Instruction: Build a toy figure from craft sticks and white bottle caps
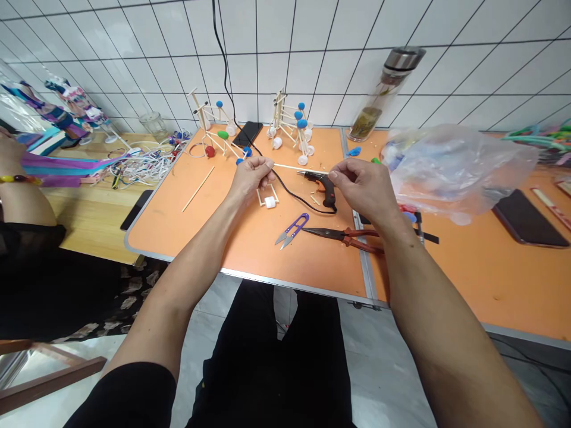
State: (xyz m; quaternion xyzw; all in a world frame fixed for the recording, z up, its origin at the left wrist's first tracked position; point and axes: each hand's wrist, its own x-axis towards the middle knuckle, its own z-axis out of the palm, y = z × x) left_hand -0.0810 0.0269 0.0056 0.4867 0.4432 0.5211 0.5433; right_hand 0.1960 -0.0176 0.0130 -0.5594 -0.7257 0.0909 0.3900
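A thin wooden stick [297, 168] stretches between my two hands above the orange table. My left hand [253, 177] pinches its left end, and my right hand [363, 183] pinches the right end. Just below the stick lies a black glue gun [328, 190] with an orange trigger, its cord running left and up the wall. Near my left fingers sits a small stick frame with a white roller-like piece [270, 203]. Purple thread snips [292, 230] and red-handled pliers [343, 235] lie closer to the table's front edge.
Stick models with coloured balls [294, 122] stand at the back beside a phone [248, 134]. A glass bottle [379, 98] and plastic bag [459, 169] are at right. Another loose stick [198, 189] lies left. A person's arm [27, 199] is at far left, near tangled strings [149, 163].
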